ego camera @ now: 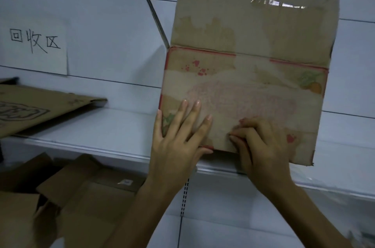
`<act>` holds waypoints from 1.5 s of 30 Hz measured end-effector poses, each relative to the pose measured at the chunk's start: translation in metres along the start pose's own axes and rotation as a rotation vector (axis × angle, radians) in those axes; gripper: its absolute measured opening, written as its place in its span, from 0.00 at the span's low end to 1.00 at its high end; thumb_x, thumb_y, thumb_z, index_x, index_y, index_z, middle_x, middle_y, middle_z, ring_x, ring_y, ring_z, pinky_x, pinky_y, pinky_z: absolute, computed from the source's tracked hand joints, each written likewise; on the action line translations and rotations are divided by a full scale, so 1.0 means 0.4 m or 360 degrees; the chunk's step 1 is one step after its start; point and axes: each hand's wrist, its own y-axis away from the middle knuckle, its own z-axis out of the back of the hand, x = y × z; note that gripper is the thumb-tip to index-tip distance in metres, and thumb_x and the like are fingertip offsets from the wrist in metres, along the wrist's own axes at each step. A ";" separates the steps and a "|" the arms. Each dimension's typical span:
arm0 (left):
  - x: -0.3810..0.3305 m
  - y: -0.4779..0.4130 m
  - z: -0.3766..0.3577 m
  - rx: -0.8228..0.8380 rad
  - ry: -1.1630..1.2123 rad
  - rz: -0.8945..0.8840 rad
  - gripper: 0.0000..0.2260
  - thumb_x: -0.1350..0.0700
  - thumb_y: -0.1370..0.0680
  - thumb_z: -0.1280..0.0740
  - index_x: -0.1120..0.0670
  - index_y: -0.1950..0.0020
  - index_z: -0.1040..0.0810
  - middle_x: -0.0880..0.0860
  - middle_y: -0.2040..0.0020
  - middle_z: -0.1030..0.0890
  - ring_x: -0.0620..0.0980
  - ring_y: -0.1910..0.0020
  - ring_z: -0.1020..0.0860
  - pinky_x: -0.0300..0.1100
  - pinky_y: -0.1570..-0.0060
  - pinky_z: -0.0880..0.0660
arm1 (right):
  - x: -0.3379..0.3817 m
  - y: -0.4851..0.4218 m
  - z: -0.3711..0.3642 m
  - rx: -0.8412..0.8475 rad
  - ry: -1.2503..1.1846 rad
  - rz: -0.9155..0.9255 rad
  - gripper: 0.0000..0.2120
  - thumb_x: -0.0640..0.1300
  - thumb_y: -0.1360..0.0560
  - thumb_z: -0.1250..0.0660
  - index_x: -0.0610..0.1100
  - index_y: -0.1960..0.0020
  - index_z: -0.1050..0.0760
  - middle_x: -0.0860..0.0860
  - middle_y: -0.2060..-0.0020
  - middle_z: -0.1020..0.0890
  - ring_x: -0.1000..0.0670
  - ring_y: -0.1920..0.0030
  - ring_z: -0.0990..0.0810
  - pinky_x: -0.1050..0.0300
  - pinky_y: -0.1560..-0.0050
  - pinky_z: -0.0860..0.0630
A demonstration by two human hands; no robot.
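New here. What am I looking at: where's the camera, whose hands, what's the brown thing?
There is no machine here. One picture comes from a camera worn on a person's head, looking forward and down at their two bare hands. The brown thing is a worn cardboard box, upright at the front of a white shelf, with its top flap raised. The left hand presses flat on the box's face, fingers spread. The right hand has its fingers curled at the box's lower flap and seems to pinch it. Flattened cardboard lies on the shelf to the left, under a handwritten paper sign. More cardboard pieces lie below.
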 end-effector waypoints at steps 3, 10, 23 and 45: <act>0.011 -0.009 0.008 -0.0085 -0.0004 0.0014 0.27 0.38 0.24 0.41 0.51 0.29 0.33 0.55 0.27 0.32 0.57 0.28 0.35 0.64 0.35 0.35 | 0.022 0.024 0.011 -0.0062 -0.0209 0.0004 0.10 0.40 0.21 0.41 0.37 0.57 0.25 0.42 0.58 0.23 0.47 0.55 0.28 0.50 0.48 0.28; 0.023 -0.094 0.057 -0.0302 0.0055 -0.0033 0.24 0.40 0.18 0.48 0.52 0.32 0.26 0.54 0.31 0.28 0.56 0.31 0.30 0.59 0.34 0.35 | 0.125 -0.112 0.083 -0.0408 -0.0915 0.0220 0.09 0.45 0.17 0.47 0.42 0.52 0.33 0.49 0.55 0.22 0.50 0.57 0.21 0.66 0.52 0.25; 0.021 -0.168 0.145 -0.0640 0.0069 0.0091 0.17 0.43 0.19 0.40 0.51 0.38 0.23 0.53 0.39 0.20 0.56 0.42 0.24 0.54 0.41 0.36 | -0.008 -0.181 0.281 0.0046 -0.0385 -0.0694 0.24 0.57 0.25 0.37 0.61 0.33 0.41 0.65 0.45 0.24 0.62 0.45 0.23 0.58 0.48 0.23; -0.034 -0.072 0.127 -0.0680 0.0158 0.0146 0.18 0.42 0.22 0.36 0.52 0.38 0.21 0.54 0.38 0.21 0.56 0.40 0.27 0.53 0.41 0.37 | 0.148 0.031 0.248 -0.0661 -0.0870 -0.1162 0.30 0.37 0.31 0.26 0.50 0.35 0.37 0.51 0.57 0.18 0.52 0.54 0.19 0.61 0.52 0.23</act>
